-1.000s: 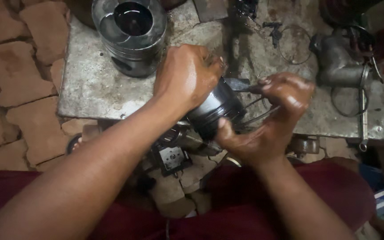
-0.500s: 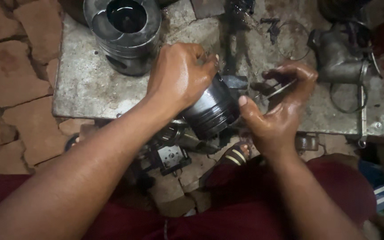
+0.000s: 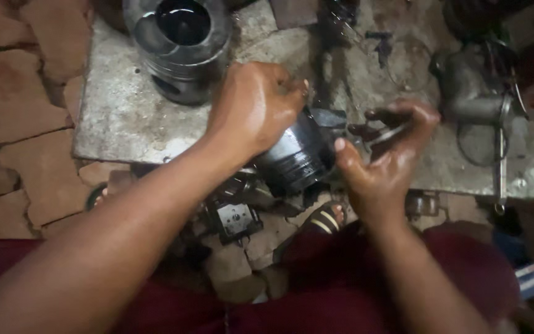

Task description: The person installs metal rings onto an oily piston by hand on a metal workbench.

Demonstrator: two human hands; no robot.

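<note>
A: Piston (image 3: 295, 158), dark and oily, sits at frame centre, lying tilted with its grooved side wall toward the camera. What secures it?

B: Head view. The left hand (image 3: 251, 108) is clamped over its upper end, fingers curled around the crown, which likely keeps the body from rotating. It is held just above the near edge of the desk (image 3: 118, 117), a worn metal slab.

A: State of the right hand (image 3: 387, 154)?

B: Partly open, fingers spread, thumb close to the piston's exposed end. A thin metal ring (image 3: 387, 133) appears pinched between its fingertips; the exact grip is blurred. The two hands are apart, with the piston between them.

A: Surrounding items?

B: A second piston (image 3: 180, 46) stands upright at the upper left of the desk, its hollow crown facing up, well apart from the hands. A grey cast metal fitting (image 3: 471, 89) lies at the upper right, with a loose wire ring (image 3: 480, 145) just below it. Small dark parts lie on the paved floor (image 3: 13, 124) below the desk's edge, near the person's dark red trousers (image 3: 341, 260).
</note>
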